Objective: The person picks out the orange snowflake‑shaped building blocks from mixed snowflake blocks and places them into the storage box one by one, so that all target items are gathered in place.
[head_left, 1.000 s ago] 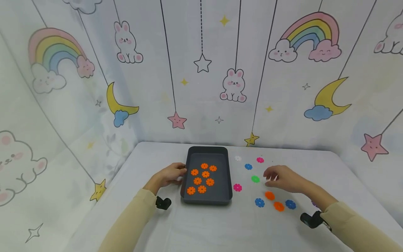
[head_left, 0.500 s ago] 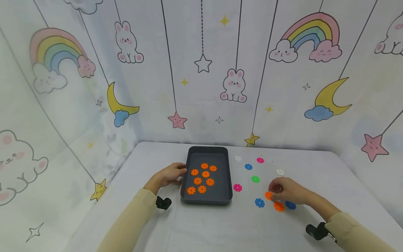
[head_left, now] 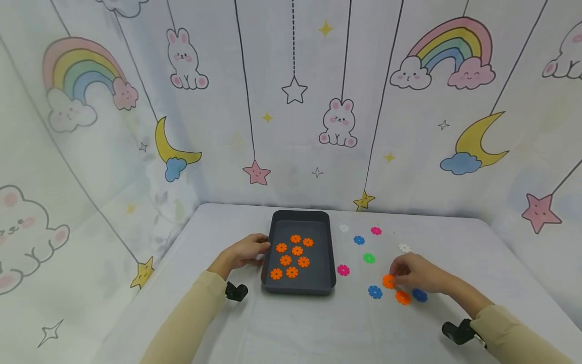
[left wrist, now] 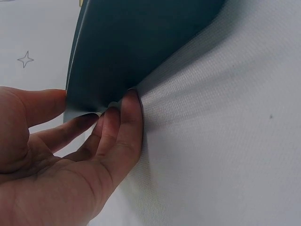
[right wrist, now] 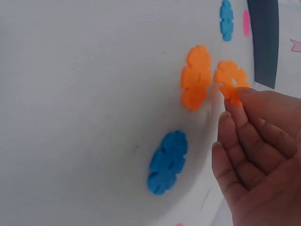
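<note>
In the head view my left hand (head_left: 247, 250) holds the left side of a dark grey tray (head_left: 297, 285). The left wrist view shows its thumb at the tray's wall (left wrist: 117, 52) and the curled fingers against its lower edge. Several orange flower-shaped discs lie inside the tray. To the right, my right hand (head_left: 416, 273) pinches an orange flower-shaped disc (right wrist: 230, 77) between thumb and forefinger, and the right wrist view shows it tilted. Another orange disc (head_left: 402, 298) and a blue disc (head_left: 420, 295) lie on the cloth close by.
Around the right hand are a green disc (head_left: 369, 258), a blue disc (head_left: 375, 292), a pink disc (head_left: 343, 270) and a white disc (head_left: 404, 248). More pink, blue and white discs lie farther back on the white tablecloth (head_left: 291, 328). A patterned curtain (head_left: 218, 121) hangs behind.
My right hand has come down and toward me from near the green disc, and it now pinches an orange disc. A white disc behind it has come into view. The left hand stays at the tray.
</note>
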A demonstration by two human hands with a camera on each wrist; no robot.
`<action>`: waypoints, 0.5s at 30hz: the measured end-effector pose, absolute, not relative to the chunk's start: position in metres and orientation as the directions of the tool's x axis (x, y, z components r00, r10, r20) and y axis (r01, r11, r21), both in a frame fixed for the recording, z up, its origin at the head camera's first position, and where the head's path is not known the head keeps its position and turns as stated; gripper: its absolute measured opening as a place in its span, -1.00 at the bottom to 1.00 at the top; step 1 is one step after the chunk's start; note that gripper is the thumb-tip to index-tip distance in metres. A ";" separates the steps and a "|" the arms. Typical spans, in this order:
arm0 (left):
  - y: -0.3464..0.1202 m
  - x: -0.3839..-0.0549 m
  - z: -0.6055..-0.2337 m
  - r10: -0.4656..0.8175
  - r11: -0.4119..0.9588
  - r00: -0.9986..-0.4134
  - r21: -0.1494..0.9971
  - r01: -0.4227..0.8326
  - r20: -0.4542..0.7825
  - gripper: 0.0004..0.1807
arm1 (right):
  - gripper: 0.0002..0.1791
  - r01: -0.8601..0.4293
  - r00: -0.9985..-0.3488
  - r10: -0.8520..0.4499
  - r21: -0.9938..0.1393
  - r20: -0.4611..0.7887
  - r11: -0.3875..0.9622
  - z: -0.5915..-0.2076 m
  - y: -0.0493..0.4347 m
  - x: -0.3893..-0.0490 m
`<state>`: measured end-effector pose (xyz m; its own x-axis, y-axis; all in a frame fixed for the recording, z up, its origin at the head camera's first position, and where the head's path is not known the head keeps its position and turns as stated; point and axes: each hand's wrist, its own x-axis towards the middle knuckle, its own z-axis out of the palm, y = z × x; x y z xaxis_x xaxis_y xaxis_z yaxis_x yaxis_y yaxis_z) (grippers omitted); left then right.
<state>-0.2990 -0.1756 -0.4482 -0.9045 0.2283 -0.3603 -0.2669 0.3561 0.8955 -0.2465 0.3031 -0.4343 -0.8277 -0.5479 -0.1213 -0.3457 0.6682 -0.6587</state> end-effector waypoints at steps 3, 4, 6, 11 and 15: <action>-0.176 -0.298 -0.447 0.228 0.357 -0.903 0.894 -0.269 -0.363 -0.46 | -0.93 -0.377 -0.824 -0.558 -0.642 -0.096 0.667 -0.430 0.301 -0.250; -0.176 -0.298 -0.447 0.228 0.360 -0.904 0.894 -0.268 -0.363 -0.46 | -0.94 -0.387 -0.822 -0.563 -0.640 -0.087 0.664 -0.428 0.300 -0.251; -0.175 -0.297 -0.447 0.228 0.359 -0.903 0.893 -0.270 -0.365 -0.46 | -0.94 -0.402 -0.822 -0.566 -0.635 -0.068 0.660 -0.423 0.296 -0.255; -0.175 -0.298 -0.447 0.226 0.358 -0.902 0.892 -0.275 -0.368 -0.46 | -0.95 -0.421 -0.823 -0.568 -0.639 -0.030 0.644 -0.406 0.279 -0.263; -0.175 -0.299 -0.447 0.222 0.356 -0.904 0.894 -0.273 -0.365 -0.46 | -0.93 -0.431 -0.825 -0.565 -0.646 -0.001 0.631 -0.393 0.261 -0.270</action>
<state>-0.2991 -0.1747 -0.4475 -0.9042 0.2220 -0.3649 -0.2734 0.3556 0.8938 -0.2697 0.2610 -0.3933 -0.8251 -0.5649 -0.0011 -0.4309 0.6306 -0.6456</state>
